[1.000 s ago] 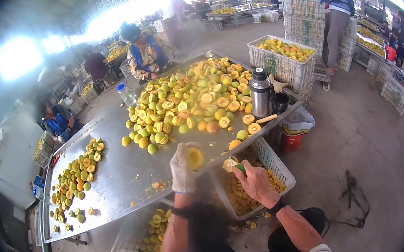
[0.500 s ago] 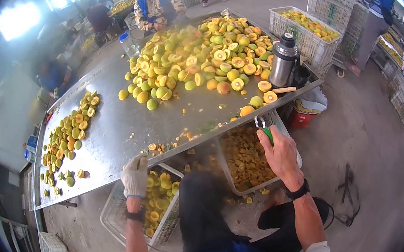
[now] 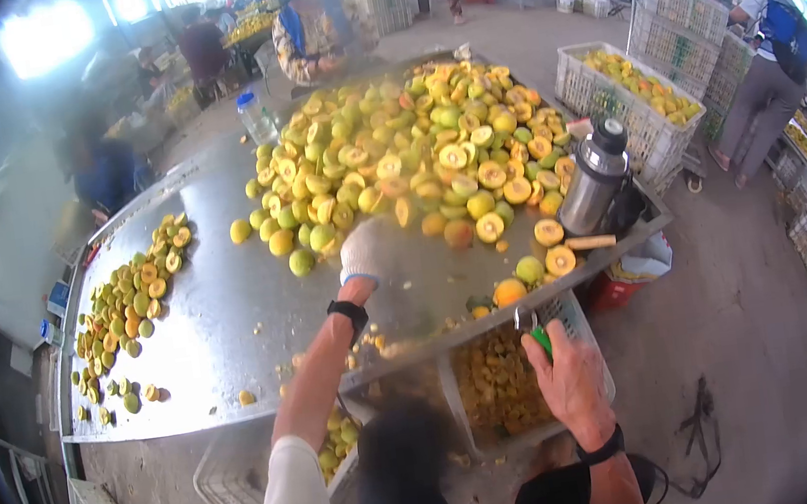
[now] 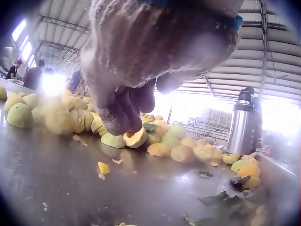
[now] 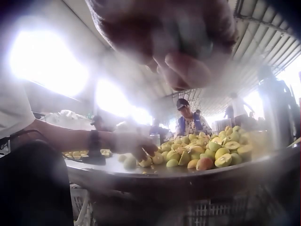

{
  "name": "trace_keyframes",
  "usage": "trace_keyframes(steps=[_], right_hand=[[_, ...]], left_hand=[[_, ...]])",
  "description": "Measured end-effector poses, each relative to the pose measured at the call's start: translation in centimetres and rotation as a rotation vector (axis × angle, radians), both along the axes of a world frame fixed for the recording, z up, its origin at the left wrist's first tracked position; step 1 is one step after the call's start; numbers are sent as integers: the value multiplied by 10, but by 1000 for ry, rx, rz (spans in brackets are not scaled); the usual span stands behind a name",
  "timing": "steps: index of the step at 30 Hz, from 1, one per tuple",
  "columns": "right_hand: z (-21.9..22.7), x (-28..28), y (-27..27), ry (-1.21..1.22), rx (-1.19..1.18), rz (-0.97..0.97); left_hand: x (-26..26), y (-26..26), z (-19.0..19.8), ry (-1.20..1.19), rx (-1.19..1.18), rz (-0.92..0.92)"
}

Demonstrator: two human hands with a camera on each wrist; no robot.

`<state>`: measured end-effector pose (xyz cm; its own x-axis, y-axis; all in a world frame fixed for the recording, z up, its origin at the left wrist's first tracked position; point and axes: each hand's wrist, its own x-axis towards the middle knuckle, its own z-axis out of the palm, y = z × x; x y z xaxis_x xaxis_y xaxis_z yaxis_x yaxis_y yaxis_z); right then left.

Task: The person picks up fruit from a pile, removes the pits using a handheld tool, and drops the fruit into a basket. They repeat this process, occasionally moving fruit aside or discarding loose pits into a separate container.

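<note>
Since 0.5 s ago, the gloved left hand [image 3: 360, 252] has left the lower left edge of the worktop [image 3: 220, 315] and stretched up to the centre of the frame, at the near edge of the fruit pile [image 3: 412, 160]. Its fingers [image 4: 124, 110] are curled downward just above the steel, close to a cut fruit [image 4: 135, 138] without clearly holding it, so whether they grip anything cannot be told. The right hand [image 3: 568, 373] sits low and right of centre, clamped on a green-handled tool [image 3: 534, 332] with a metal loop at its tip.

Below that hand, a white plastic crate [image 3: 594, 370] under the worktop edge holds a heap of orange-yellow scraps. A second crate [image 3: 225, 480] at lower left holds yellow-green fruit halves. At upper right, another crate [image 3: 609, 116] is filled with whole fruit.

The pile's fruits are yellow-green to orange, many halved with pale rings showing. A steel flask [image 3: 594, 178] stands at the pile's right edge.
</note>
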<state>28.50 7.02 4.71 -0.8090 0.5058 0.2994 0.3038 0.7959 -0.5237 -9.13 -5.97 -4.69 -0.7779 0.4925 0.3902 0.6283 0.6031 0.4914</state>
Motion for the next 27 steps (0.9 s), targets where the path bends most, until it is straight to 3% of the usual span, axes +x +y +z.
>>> trace_keyframes(steps=[3, 7, 11, 16, 20, 24, 27], right_hand=[[-4, -2, 12, -21, -11, -7], [-5, -2, 28, -45, 6, -21], [-8, -6, 39, -76, 7, -58], [5, -8, 41, -31, -117, -18], [-1, -20, 44, -44, -156, -43], [-17, -31, 44, 118, -225, -13], [-13, -38, 45, 212, -419, 47]], left_hand=[[-49, 42, -32, 54, -33, 64], [-40, 72, -26, -216, 187, 118], [-35, 95, -30, -288, 78, 289], [-39, 94, -27, -308, -134, 229], [-10, 70, -41, -307, -22, 88], [63, 49, -3, -264, 137, -27], [124, 42, 62, -150, 143, -190]])
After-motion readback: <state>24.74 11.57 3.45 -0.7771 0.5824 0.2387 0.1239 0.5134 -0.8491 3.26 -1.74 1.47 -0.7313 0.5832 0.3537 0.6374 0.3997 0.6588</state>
